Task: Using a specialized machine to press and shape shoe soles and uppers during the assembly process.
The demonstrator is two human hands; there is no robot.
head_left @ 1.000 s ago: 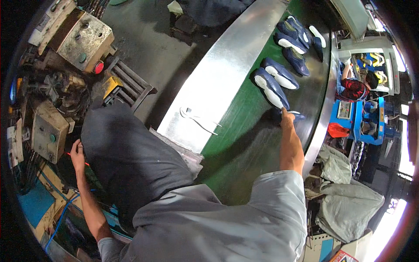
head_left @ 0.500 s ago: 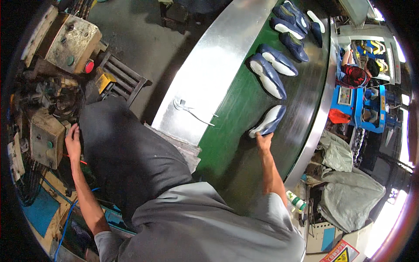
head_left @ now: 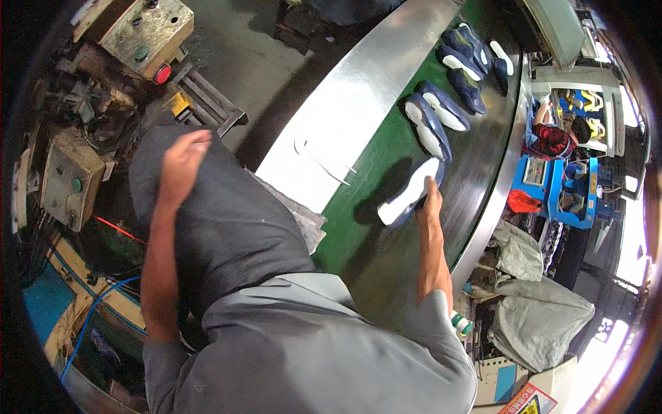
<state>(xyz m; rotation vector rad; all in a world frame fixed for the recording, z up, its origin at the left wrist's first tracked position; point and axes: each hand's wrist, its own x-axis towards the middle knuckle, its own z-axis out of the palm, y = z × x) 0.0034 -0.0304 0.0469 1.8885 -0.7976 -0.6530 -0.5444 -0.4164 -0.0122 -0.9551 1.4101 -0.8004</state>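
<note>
Bottle, white and green [head_left: 460, 323], beside my right sleeve, contents hidden. White-framed unit [head_left: 558, 78] at the right holds blue and yellow pieces. My right hand [head_left: 431, 196] is clamped on a navy shoe [head_left: 408, 196], white sole up, reaching left from my fingers over the green belt [head_left: 355, 231]. My left hand [head_left: 183, 164] is above my trouser leg [head_left: 227, 228], blurred; can't tell if closed. More navy shoes [head_left: 427, 127] lie farther up, shiny metal ledge [head_left: 324, 131] alongside; control box [head_left: 72, 181] far left.
</note>
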